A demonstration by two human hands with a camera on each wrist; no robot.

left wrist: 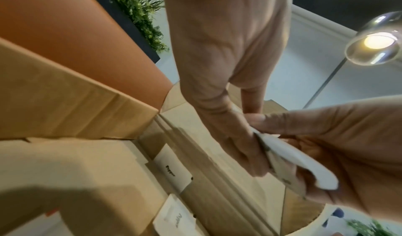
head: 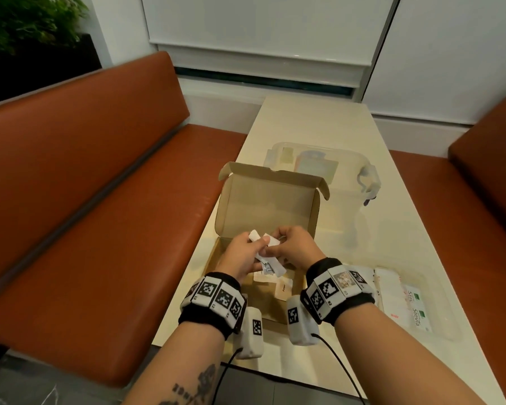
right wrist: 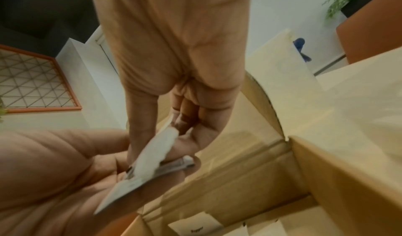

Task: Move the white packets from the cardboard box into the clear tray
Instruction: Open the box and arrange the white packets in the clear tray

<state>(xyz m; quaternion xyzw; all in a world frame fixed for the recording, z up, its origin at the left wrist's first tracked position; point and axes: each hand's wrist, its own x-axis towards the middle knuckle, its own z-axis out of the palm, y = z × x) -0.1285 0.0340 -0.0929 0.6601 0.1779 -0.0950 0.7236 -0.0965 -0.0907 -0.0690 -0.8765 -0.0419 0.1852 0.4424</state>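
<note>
An open cardboard box (head: 270,200) stands on the table with its lid raised. Over it, my left hand (head: 256,249) and right hand (head: 275,250) meet and both pinch a small bundle of white packets (head: 270,266). In the left wrist view the bundle (left wrist: 293,160) sits between my left fingers (left wrist: 245,150) and right thumb. The right wrist view shows the same packets (right wrist: 152,153) fanned between both hands. More packets (left wrist: 172,167) lie on the box floor. The clear tray (head: 447,323) lies to the right and holds several sachets.
A clear lidded container (head: 365,176) stands behind the box. Orange bench seats (head: 100,200) flank the narrow cream table (head: 362,229) on both sides. Cables trail from my wrist units over the table's near edge.
</note>
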